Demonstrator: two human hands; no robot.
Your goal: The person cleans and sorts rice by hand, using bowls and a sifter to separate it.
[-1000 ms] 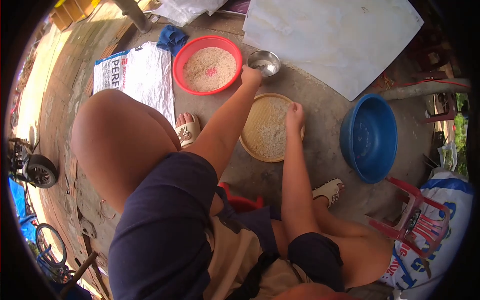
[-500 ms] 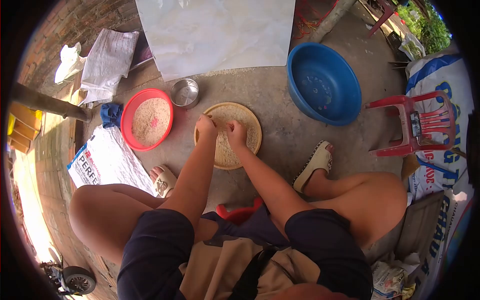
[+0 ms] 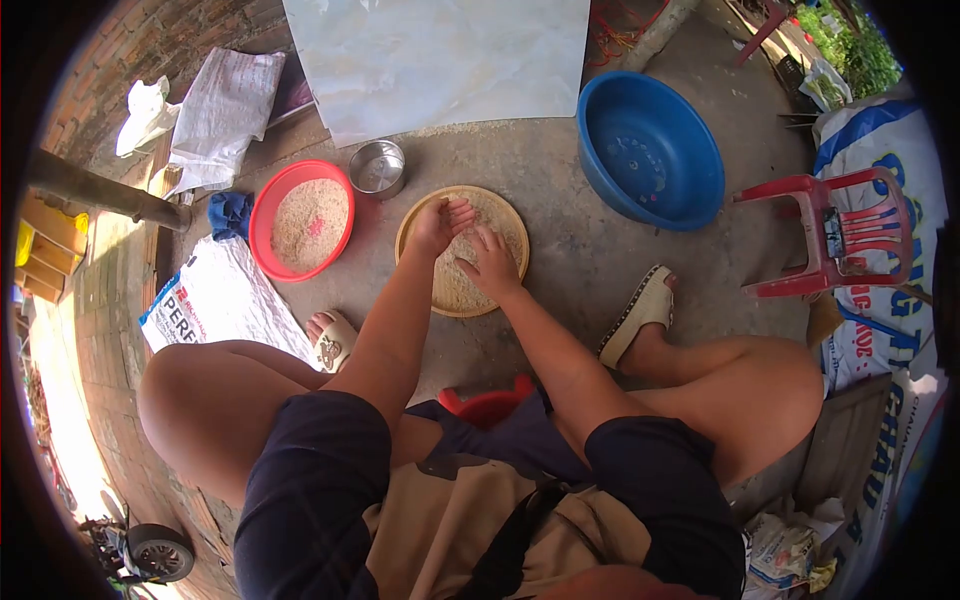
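Note:
A round, shallow woven tray [image 3: 522, 245] with a raised rim lies on the floor in front of me, with pale grain [image 3: 458, 290] spread over it. Over its upper left part is my left hand [image 3: 438, 226], palm turned up and fingers stretched out. My right hand [image 3: 490, 264] is just right of it, above the grain, its fingers spread and pointing toward the left one. Neither hand shows anything large in it; a few grains on the left palm would be too small to make out.
Left of the tray stand a red basin [image 3: 262, 235] of grain and a metal bowl [image 3: 377, 168]. A big blue basin [image 3: 650, 150] and a red plastic chair [image 3: 810, 240] are to the right. A marbled board [image 3: 440, 65] lies beyond. White sacks [image 3: 235, 300] flank both sides.
Both hands were closed with bent fingers over the tray. Now they have opened: the left palm has turned up and the right fingers have spread out toward it.

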